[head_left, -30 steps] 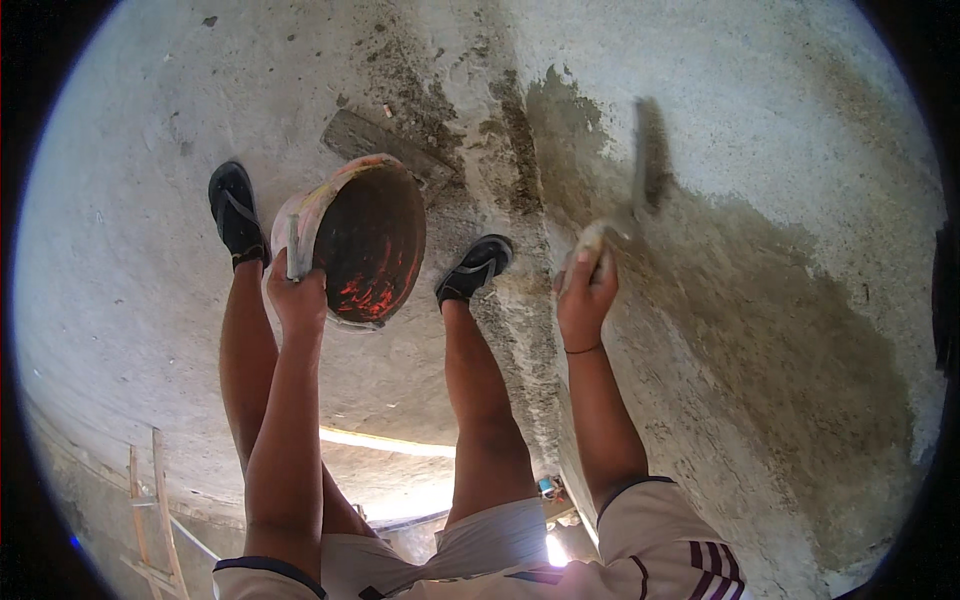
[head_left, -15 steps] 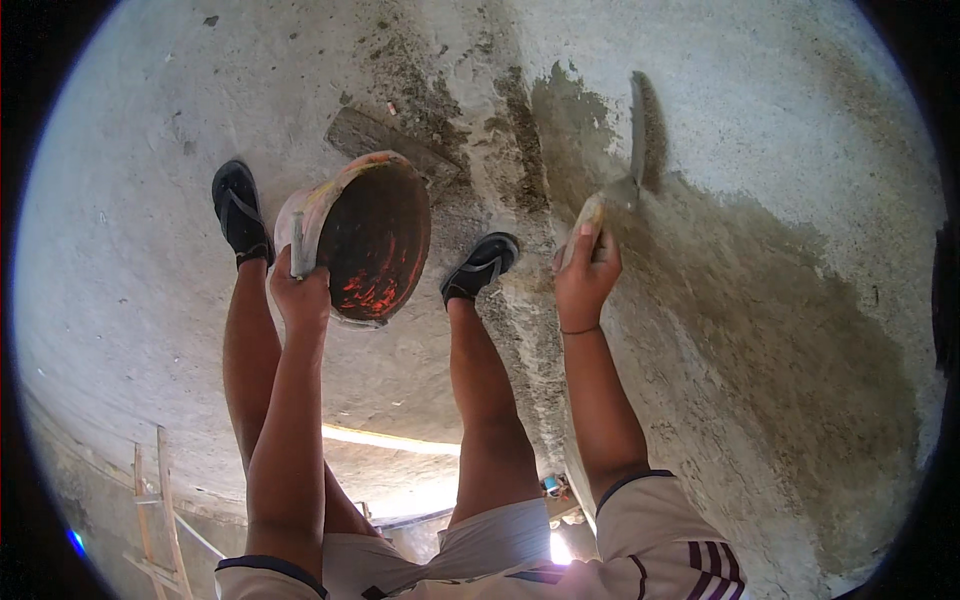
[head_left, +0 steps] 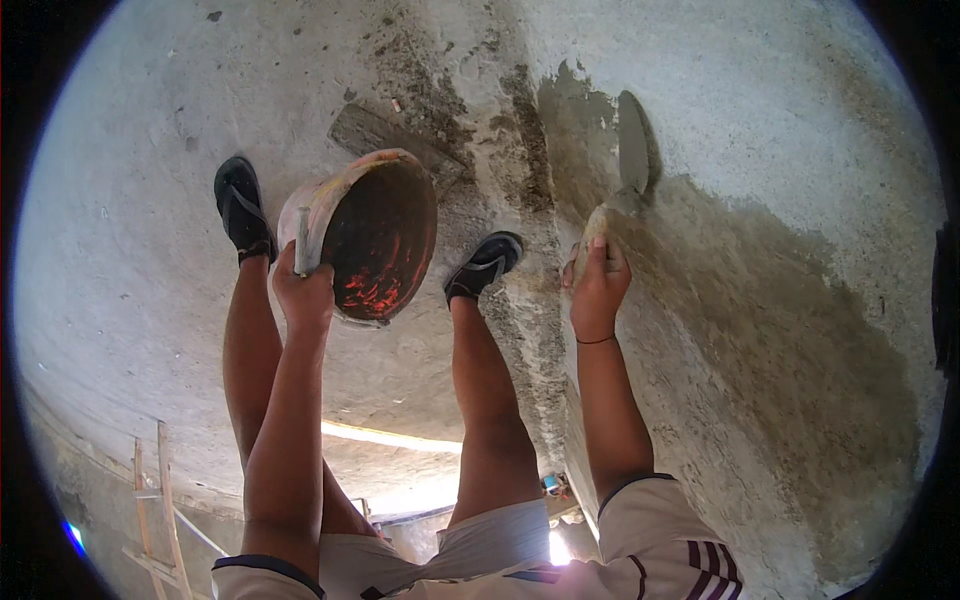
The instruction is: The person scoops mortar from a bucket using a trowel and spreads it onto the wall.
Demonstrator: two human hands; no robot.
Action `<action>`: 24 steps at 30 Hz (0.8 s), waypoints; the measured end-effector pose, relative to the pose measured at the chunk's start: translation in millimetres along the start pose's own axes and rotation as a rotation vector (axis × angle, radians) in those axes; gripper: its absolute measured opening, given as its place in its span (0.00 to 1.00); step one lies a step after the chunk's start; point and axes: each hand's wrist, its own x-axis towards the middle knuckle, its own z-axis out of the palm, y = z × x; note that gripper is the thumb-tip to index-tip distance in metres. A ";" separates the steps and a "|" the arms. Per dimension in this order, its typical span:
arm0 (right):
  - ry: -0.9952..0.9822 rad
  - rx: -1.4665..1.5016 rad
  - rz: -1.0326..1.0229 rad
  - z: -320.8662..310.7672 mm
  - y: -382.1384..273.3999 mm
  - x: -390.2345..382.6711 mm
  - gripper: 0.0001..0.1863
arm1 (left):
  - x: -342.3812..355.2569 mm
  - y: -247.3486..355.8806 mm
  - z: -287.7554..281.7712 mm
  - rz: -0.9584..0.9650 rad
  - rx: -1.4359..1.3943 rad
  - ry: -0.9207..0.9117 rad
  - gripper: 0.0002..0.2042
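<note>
My left hand [head_left: 303, 297] is closed on the grip at the near side of a round, mortar-crusted bucket [head_left: 386, 235]. The bucket is tipped so its mouth faces right, and its dark inside has orange-red streaks. My right hand [head_left: 601, 285] is wrapped round the handle of a trowel [head_left: 632, 145]. The trowel's grey blade points away from me at the wall, close over the upper end of a damp, darker patch [head_left: 780, 320]. Whether the blade touches the wall I cannot tell.
A flat, mortar-covered board [head_left: 385, 133] lies on the floor behind the bucket. My sandalled feet stand either side of the bucket. Dark crumbs of mortar [head_left: 525, 130] line the corner between floor and wall. A wooden ladder [head_left: 160, 515] stands at lower left.
The trowel blade has turned from nearly edge-on to show more of its flat face. My right hand has shifted slightly right and toward me. The bucket has moved a little to the right.
</note>
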 end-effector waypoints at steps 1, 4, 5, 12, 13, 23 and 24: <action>0.019 -0.043 -0.021 -1.2 -3.3 -2.7 0.16 | -1.2 -0.2 1.0 -0.002 -0.003 -0.001 0.17; 0.002 0.058 -0.144 0.4 -5.1 -17.7 0.17 | -6.6 5.7 4.7 0.092 -0.009 0.009 0.17; 0.004 0.056 -0.145 -2.0 -4.5 -15.1 0.17 | -8.5 12.0 6.6 0.072 -0.002 0.026 0.17; -0.099 -0.315 0.130 -6.7 36.4 39.2 0.18 | -6.2 7.9 7.0 0.052 -0.008 -0.014 0.17; -0.066 -0.421 0.122 -2.3 38.0 42.8 0.19 | -4.5 5.4 5.8 0.052 -0.003 -0.011 0.17; 0.145 -0.091 -0.025 13.6 -5.4 -13.2 0.18 | -2.0 0.7 2.8 0.077 0.074 0.036 0.17; 0.159 -0.106 -0.094 11.7 -14.1 -18.0 0.18 | -2.1 -1.6 0.6 0.112 0.113 0.053 0.17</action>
